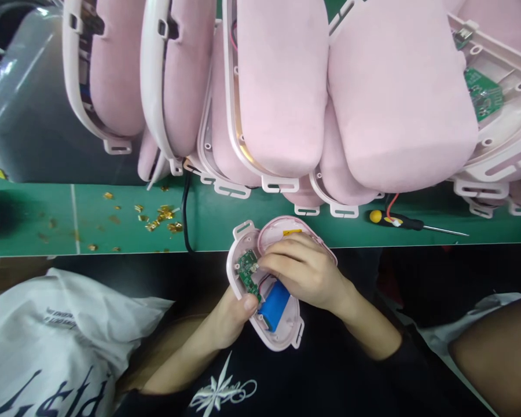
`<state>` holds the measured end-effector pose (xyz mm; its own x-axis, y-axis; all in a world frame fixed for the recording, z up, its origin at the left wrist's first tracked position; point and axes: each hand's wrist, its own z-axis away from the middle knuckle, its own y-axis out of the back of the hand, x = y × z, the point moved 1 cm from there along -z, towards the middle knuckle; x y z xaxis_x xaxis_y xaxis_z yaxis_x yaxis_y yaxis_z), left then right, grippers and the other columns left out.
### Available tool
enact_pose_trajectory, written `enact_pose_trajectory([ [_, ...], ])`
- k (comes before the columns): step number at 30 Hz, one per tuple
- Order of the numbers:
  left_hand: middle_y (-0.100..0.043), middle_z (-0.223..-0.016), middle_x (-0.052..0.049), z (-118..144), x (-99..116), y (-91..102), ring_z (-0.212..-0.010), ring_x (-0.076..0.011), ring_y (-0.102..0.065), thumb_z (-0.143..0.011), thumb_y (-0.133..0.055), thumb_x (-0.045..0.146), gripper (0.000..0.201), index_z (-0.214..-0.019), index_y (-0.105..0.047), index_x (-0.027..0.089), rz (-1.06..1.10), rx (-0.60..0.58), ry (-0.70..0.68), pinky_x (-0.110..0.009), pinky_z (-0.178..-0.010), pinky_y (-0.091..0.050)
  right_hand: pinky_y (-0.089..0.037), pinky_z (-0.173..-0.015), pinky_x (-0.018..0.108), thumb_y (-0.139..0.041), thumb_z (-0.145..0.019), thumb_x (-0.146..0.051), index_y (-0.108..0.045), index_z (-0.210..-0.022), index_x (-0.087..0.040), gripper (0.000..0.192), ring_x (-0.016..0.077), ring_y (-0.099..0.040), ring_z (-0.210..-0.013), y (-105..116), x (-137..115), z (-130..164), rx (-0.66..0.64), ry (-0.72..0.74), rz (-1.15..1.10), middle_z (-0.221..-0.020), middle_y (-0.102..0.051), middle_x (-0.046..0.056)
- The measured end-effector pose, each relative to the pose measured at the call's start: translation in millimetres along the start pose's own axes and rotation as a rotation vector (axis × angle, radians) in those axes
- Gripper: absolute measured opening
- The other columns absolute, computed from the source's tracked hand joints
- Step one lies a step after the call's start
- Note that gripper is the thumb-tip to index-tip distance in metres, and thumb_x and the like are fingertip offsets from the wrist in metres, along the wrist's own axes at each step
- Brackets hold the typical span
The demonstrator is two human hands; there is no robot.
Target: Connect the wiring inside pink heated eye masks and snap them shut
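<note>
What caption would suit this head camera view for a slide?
Both hands, left hand and right hand, hold an open pink shell with blue battery and circuit board.

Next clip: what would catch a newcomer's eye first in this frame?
The row of big pink padded shells hanging across the top, above the green bench. Below the bench edge, the left hand and right hand hold an open pink housing showing a green circuit board and a blue battery. A yellow-handled screwdriver lies on the bench at right.
</note>
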<state>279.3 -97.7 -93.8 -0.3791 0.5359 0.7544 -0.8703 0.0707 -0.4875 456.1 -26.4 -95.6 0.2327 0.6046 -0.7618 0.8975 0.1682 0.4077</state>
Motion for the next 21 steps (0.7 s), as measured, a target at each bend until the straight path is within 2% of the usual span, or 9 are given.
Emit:
enact_pose_trajectory([
  [6,-0.058,-0.165,-0.014,4.1,2.4,4.0,-0.165,-0.0451,-0.037,-0.097,-0.071,0.069,0.077,-0.155,-0.06,0.019,-0.1,0.011,0.016,-0.058,-0.142,-0.02,-0.067,-0.09,0.034,-0.068,-0.104,-0.011,-0.078,-0.103,-0.016,0.011,0.0172,-0.08,-0.094,2.6,-0.3,-0.4,0.006,0.017,-0.102,-0.101,-0.085,0.005],
  [11,-0.061,-0.161,-0.015,3.9,4.1,9.9,-0.158,-0.0451,-0.048,-0.098,-0.069,0.07,0.075,-0.152,-0.063,0.018,-0.193,-0.027,0.027,-0.06,-0.141,-0.024,-0.068,-0.093,0.031,-0.068,-0.107,-0.02,-0.08,-0.101,-0.019,0.013,0.015,-0.081,-0.096,4.1,-0.8,0.8,-0.014,-0.021,-0.113,-0.102,-0.086,0.003],
  [21,-0.062,-0.16,-0.015,4.4,5.8,10.7,-0.165,-0.0455,-0.036,-0.097,-0.068,0.073,0.078,-0.153,-0.063,0.02,-0.295,0.001,0.011,-0.061,-0.142,-0.021,-0.068,-0.094,0.029,-0.072,-0.103,-0.011,-0.079,-0.103,-0.018,0.01,0.0147,-0.083,-0.096,3.2,0.0,-0.2,0.032,-0.029,-0.228,-0.103,-0.087,0.003],
])
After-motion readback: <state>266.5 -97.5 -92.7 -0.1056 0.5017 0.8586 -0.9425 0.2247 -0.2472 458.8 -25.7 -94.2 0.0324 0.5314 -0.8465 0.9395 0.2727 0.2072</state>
